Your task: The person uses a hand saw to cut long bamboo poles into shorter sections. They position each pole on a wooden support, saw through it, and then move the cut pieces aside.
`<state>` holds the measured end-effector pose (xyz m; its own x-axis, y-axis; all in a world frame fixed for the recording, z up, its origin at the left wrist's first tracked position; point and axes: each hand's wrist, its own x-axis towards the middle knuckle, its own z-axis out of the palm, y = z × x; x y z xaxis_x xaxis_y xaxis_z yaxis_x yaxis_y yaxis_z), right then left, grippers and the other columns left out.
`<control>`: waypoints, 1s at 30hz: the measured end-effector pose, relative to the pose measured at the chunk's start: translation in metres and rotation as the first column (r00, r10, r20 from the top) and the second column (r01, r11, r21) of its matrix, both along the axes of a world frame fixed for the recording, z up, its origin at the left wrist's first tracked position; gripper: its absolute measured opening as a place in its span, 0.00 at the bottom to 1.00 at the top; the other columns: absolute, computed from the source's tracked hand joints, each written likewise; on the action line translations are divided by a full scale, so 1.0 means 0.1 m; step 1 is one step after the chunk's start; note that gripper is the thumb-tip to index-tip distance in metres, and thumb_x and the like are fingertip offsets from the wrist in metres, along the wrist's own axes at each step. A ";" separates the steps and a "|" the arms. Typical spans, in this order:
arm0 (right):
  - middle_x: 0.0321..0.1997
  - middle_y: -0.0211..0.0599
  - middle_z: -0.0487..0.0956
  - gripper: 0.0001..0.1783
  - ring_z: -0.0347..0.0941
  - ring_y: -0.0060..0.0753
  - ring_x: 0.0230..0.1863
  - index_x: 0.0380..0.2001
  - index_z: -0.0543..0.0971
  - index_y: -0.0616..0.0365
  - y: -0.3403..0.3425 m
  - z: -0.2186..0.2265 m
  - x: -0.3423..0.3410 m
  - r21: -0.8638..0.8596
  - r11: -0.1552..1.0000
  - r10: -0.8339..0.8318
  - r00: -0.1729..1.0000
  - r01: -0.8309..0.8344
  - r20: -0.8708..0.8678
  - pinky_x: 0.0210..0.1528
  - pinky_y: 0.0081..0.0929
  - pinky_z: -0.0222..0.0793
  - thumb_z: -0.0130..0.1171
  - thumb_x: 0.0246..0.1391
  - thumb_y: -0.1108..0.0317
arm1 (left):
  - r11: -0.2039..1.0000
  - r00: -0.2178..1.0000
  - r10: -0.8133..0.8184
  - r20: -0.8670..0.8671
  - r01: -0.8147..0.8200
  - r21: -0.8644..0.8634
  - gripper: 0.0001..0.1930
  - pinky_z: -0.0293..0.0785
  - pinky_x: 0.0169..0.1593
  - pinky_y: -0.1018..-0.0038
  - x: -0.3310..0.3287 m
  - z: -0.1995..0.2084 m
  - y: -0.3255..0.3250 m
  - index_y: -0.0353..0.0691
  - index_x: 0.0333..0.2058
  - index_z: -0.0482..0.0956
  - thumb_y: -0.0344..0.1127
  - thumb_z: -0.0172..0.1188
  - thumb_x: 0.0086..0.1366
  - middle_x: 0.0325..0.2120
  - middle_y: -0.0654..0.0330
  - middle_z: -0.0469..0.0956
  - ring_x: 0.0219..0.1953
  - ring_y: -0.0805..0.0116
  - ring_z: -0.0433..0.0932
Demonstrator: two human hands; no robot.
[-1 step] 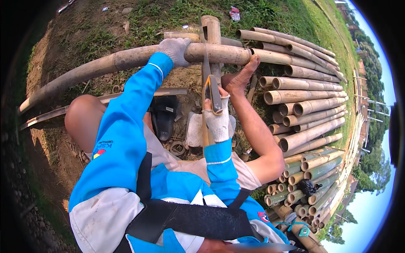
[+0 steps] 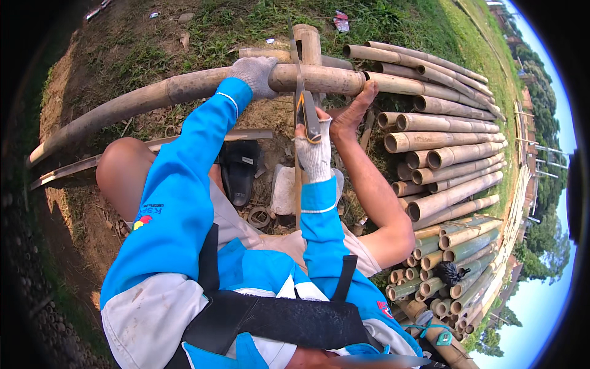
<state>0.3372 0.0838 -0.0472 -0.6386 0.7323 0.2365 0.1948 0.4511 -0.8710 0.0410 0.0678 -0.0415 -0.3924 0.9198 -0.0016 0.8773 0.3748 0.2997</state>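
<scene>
A long bamboo pole (image 2: 184, 87) runs across in front of me, resting on a short upright bamboo post (image 2: 308, 46). My left hand (image 2: 255, 77), in a pale knit glove, is closed over the pole just left of the post. In my right hand (image 2: 315, 157), also gloved but with bare fingertips showing, is the dark and orange handle of a handsaw (image 2: 307, 118). Its blade points away from me and crosses the pole between my left hand and the pole's right end. My bare right foot (image 2: 353, 114) presses against that end. Any cut is too small to make out.
Cut bamboo poles (image 2: 448, 141) lie stacked at the right, with a black plastic bag (image 2: 450, 272) and a teal tape measure (image 2: 444, 337) near the lower ones. A split bamboo strip (image 2: 166, 142), a black sandal (image 2: 238, 175) and a pale block (image 2: 283, 189) lie on the ground.
My right hand has pushed the saw forward, away from me, along the blade's line. My left hand, the pole and my foot have stayed in place.
</scene>
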 end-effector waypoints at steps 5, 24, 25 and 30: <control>0.58 0.44 0.78 0.38 0.79 0.37 0.53 0.69 0.68 0.65 -0.07 -0.42 0.31 -0.062 0.998 0.025 1.000 -0.025 -0.007 0.59 0.36 0.75 0.68 0.59 0.64 | 0.998 0.999 -0.027 0.029 0.029 -0.061 0.42 0.85 0.58 0.50 -0.05 0.08 0.00 0.48 0.60 0.82 0.62 0.80 0.49 0.53 0.48 0.87 0.54 0.45 0.88; 0.54 0.43 0.77 0.32 0.77 0.35 0.46 0.70 0.68 0.61 -0.54 -0.20 0.84 0.046 0.998 -0.037 0.998 0.035 0.055 0.53 0.35 0.78 0.62 0.64 0.72 | 0.996 0.997 -0.040 0.061 0.045 -0.073 0.41 0.86 0.56 0.50 -0.15 0.06 0.06 0.48 0.60 0.82 0.59 0.81 0.48 0.52 0.49 0.89 0.53 0.45 0.88; 0.53 0.44 0.78 0.33 0.78 0.35 0.46 0.68 0.69 0.63 -0.83 -0.16 1.17 0.067 0.997 -0.032 0.999 0.031 0.023 0.54 0.35 0.77 0.64 0.63 0.68 | 0.994 0.999 -0.014 0.036 0.018 -0.107 0.43 0.85 0.57 0.50 -0.15 0.04 0.08 0.47 0.61 0.82 0.60 0.81 0.47 0.52 0.48 0.88 0.53 0.46 0.88; 0.51 0.46 0.80 0.33 0.80 0.37 0.47 0.64 0.71 0.65 -1.50 0.12 2.02 -0.145 0.981 -0.116 0.986 0.133 0.118 0.55 0.35 0.77 0.67 0.60 0.60 | 0.994 0.996 -0.057 0.065 0.063 -0.089 0.44 0.85 0.57 0.50 -0.15 -0.06 0.10 0.48 0.62 0.82 0.59 0.81 0.46 0.51 0.48 0.88 0.52 0.45 0.88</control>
<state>0.5388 -0.0663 -0.0353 -0.5561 0.8295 0.0514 0.3377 0.2820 -0.8980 0.0260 0.0783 -0.0472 -0.3328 0.9367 -0.1085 0.8798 0.3498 0.3218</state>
